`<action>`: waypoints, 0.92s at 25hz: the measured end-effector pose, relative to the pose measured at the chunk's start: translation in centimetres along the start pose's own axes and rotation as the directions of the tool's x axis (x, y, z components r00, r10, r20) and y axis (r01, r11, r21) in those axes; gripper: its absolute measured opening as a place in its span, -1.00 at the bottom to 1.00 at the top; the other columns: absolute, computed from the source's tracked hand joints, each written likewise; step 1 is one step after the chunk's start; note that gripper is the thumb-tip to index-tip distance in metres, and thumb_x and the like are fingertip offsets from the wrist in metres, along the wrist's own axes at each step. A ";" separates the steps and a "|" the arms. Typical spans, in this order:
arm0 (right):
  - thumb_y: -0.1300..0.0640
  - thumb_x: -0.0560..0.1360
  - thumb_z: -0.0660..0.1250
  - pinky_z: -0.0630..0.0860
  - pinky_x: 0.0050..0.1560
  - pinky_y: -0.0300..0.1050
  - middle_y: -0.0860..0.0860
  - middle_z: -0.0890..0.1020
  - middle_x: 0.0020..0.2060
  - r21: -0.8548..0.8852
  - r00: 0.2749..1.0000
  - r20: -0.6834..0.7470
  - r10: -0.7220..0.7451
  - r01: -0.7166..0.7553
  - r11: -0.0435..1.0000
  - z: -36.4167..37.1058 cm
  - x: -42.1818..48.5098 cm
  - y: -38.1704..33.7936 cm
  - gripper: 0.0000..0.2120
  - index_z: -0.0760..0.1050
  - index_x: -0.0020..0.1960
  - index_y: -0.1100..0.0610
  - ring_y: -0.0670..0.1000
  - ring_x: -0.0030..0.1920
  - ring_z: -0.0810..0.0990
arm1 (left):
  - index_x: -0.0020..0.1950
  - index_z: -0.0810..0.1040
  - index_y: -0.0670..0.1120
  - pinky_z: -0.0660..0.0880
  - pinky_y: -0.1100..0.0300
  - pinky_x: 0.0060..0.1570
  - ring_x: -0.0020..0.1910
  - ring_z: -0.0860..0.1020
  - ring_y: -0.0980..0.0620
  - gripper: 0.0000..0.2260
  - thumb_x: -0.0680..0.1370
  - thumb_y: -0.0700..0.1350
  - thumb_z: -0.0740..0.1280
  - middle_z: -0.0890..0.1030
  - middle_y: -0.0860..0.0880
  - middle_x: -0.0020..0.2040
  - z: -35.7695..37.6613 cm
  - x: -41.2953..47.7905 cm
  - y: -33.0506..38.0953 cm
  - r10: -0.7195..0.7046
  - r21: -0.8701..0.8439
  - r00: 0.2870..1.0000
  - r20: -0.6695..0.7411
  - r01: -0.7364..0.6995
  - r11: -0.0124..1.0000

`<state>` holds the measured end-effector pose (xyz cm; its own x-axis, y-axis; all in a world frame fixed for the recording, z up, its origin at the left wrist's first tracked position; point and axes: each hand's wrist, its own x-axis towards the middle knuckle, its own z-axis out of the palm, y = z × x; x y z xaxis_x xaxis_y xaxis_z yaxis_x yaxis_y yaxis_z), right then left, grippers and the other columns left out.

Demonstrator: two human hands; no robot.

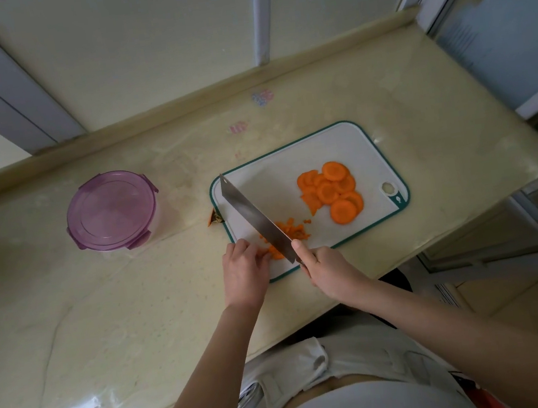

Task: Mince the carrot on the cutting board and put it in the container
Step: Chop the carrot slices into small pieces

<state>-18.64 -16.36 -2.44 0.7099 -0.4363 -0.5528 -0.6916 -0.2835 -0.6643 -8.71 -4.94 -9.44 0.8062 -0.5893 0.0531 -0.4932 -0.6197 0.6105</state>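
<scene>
A white cutting board (278, 181) with a teal rim lies on the counter. Several round carrot slices (331, 191) are piled on its right half. A small heap of minced carrot (293, 229) sits near its front edge. My right hand (328, 269) grips the handle of a cleaver (255, 217), whose blade stands edge-down across the heap. My left hand (244, 269), fingers curled, holds carrot pieces (276, 253) just left of the blade. A round clear container (111, 212) with a purple lid snapped shut stands to the left.
A carrot end scrap (215, 217) lies on the beige counter (103, 313) by the board's left edge. A raised ledge and window frames run along the back. The counter ends just right of the board.
</scene>
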 end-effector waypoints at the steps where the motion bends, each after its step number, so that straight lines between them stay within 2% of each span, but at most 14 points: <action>1: -0.19 0.62 -0.04 0.34 -0.25 -0.10 0.02 0.35 -0.53 -0.014 1.000 0.002 0.004 -0.004 1.000 0.2 0.0 0.2 -0.43 0.30 -0.36 0.22 -0.02 -0.47 0.35 | -0.26 0.63 -0.19 0.40 0.09 -0.24 -0.27 0.42 -0.09 -0.93 0.35 -0.26 0.50 0.51 -0.08 -0.31 0.0 0.0 0.1 -0.004 -0.002 1.000 -0.003 0.004 1.000; 5: -0.20 0.61 -0.04 0.40 -0.23 -0.05 0.02 0.37 -0.52 -0.037 1.000 0.005 0.012 -0.011 0.999 0.6 -0.2 0.3 -0.42 0.27 -0.40 0.19 0.00 -0.45 0.38 | -0.23 0.65 -0.17 0.40 0.10 -0.22 -0.26 0.41 -0.09 -0.94 0.35 -0.27 0.49 0.50 -0.08 -0.30 0.0 0.0 0.1 -0.015 -0.004 1.000 0.002 0.015 1.000; 9: -0.19 0.61 -0.01 0.27 -0.39 -0.14 0.02 0.36 -0.51 -0.098 0.999 -0.016 0.029 -0.030 0.995 1.3 -0.1 0.0 -0.43 0.22 -0.44 0.14 -0.01 -0.45 0.35 | -0.18 0.67 -0.15 0.40 0.08 -0.20 -0.23 0.42 -0.12 -0.94 0.37 -0.25 0.47 0.52 -0.09 -0.27 -0.3 0.3 0.1 -0.035 0.004 0.998 0.045 0.034 0.999; 14: -0.21 0.60 0.01 0.28 -0.38 -0.14 0.03 0.40 -0.50 -0.136 0.998 -0.054 0.030 -0.037 0.990 2.4 0.3 0.4 -0.43 0.27 -0.43 0.15 0.02 -0.43 0.40 | -0.20 0.68 -0.12 0.39 0.12 -0.24 -0.28 0.42 -0.12 -0.92 0.34 -0.25 0.49 0.50 -0.08 -0.31 -0.3 0.4 0.1 -0.014 0.023 0.999 0.036 0.013 1.000; 19: -0.17 0.62 0.00 0.24 -0.40 -0.15 0.00 0.33 -0.54 -0.028 1.000 -0.016 0.025 -0.026 0.999 1.0 0.6 0.4 -0.44 0.20 -0.45 0.14 -0.02 -0.49 0.33 | -0.20 0.65 -0.16 0.39 0.11 -0.21 -0.24 0.42 -0.10 -0.96 0.38 -0.26 0.47 0.52 -0.09 -0.27 -0.5 0.0 0.4 -0.010 0.020 0.999 0.040 0.009 1.000; 23: -0.18 0.62 0.00 0.27 -0.37 -0.13 0.00 0.32 -0.56 0.032 1.000 0.001 0.025 -0.025 0.999 0.7 0.8 0.8 -0.44 0.22 -0.44 0.14 -0.03 -0.51 0.32 | -0.19 0.63 -0.18 0.43 0.11 -0.22 -0.22 0.41 -0.06 -0.94 0.39 -0.30 0.44 0.53 -0.08 -0.25 -0.6 -0.3 0.5 -0.003 0.002 1.000 0.031 0.003 1.000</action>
<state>-18.51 -16.34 -3.79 0.6923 -0.4427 -0.5699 -0.7047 -0.2447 -0.6659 -9.01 -4.75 -8.63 0.7969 -0.6035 0.0269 -0.4918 -0.6223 0.6090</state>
